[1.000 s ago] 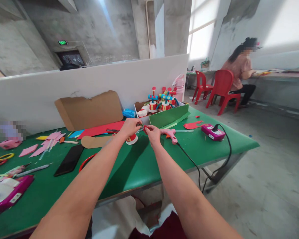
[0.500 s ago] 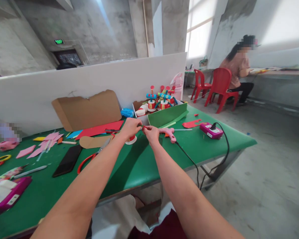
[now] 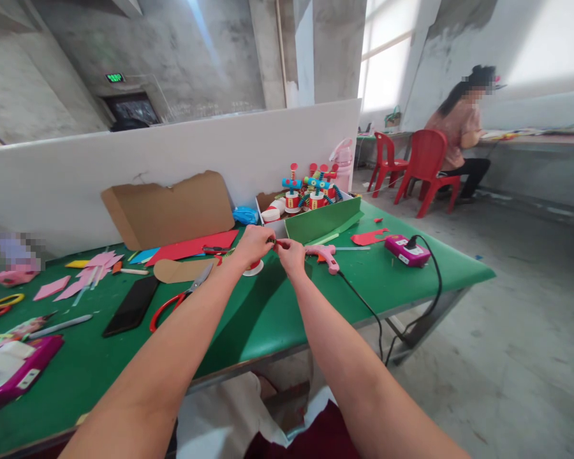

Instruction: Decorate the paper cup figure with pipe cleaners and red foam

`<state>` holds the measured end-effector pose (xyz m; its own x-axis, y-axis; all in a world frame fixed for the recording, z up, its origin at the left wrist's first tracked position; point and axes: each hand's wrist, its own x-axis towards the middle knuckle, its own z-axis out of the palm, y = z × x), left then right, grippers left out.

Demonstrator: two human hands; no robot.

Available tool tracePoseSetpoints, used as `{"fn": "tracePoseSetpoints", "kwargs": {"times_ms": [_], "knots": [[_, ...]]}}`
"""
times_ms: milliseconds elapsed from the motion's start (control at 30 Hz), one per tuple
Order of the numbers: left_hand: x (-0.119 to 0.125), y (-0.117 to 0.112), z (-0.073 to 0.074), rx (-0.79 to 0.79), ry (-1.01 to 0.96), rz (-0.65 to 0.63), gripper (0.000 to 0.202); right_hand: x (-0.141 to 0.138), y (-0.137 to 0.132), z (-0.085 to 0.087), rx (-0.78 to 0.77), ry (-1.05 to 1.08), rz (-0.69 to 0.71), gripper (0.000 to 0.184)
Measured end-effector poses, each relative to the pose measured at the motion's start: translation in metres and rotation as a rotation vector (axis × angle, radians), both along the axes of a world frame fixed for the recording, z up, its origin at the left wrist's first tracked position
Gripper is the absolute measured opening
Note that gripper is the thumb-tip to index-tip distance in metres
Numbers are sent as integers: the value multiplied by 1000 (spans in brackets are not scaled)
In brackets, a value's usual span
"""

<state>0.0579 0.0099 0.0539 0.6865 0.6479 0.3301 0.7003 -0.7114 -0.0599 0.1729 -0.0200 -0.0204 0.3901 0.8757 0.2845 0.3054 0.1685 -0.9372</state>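
In the middle of the green table point(image 3: 249, 325), my two hands are closed and almost touching. My left hand point(image 3: 254, 245) pinches a small dark green striped piece point(image 3: 270, 241) that resembles a folded paper spring; the fingers hide most of it. Close beside it, my right hand point(image 3: 291, 256) pinches a small red piece point(image 3: 279, 243) against the spring's end. A red and white cup point(image 3: 253, 268) stands behind my left wrist, partly covered. To the right of my right hand lies a pink glue gun point(image 3: 324, 255). Red-handled scissors point(image 3: 186, 296) lie beside my left forearm.
Behind my hands, a box point(image 3: 323, 220) holds several finished cup figures point(image 3: 317, 196). A purple power strip point(image 3: 406, 250) with a black cable sits at right. A phone point(image 3: 131, 306), pink paper pieces point(image 3: 88, 274) and cardboard point(image 3: 172, 210) lie left. A person point(image 3: 462, 127) sits far right.
The view has shifted very slightly. Both hands stay together at the same spot, with only small finger movement around the green and red pieces.
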Motion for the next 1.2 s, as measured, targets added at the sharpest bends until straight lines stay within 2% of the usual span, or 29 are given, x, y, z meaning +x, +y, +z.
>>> {"fn": "tracePoseSetpoints", "kwargs": {"times_ms": [167, 367, 467, 567, 667, 767, 833, 900, 967, 1067, 1133, 1200], "knots": [[1, 0, 0, 3, 17, -8, 20, -1, 1, 0, 23, 16, 7, 23], [3, -2, -1, -10, -7, 2, 16, -4, 4, -3, 32, 164, 39, 29], [4, -5, -2, -29, 4, 33, 13, -4, 9, -9, 31, 210, 66, 32], [0, -10, -2, -13, -37, 83, 20, -1, 14, -14, 45, 216, 16, 35], [-15, -17, 3, 45, -192, 141, 27, 5, 12, -10, 73, 222, -112, 38], [-41, -23, 6, 100, -378, 245, 27, 6, -1, 3, 135, 226, -258, 35], [-62, -25, 3, 123, -528, 335, 26, 1, -13, 12, 202, 167, -271, 28], [-81, -25, -6, 134, -701, 446, 27, -10, -25, 17, 252, 38, -118, 27], [-96, -22, -22, 142, -837, 557, 27, -24, -35, 17, 242, -121, 197, 32], [-109, -17, -47, 135, -897, 643, 24, -41, -43, 7, 134, -369, 698, 30], [-113, -15, -59, 120, -912, 677, 22, -47, -44, 1, 71, -486, 849, 29], [-116, -13, -65, 117, -924, 721, 21, -48, -42, -1, 32, -520, 878, 31]]}}
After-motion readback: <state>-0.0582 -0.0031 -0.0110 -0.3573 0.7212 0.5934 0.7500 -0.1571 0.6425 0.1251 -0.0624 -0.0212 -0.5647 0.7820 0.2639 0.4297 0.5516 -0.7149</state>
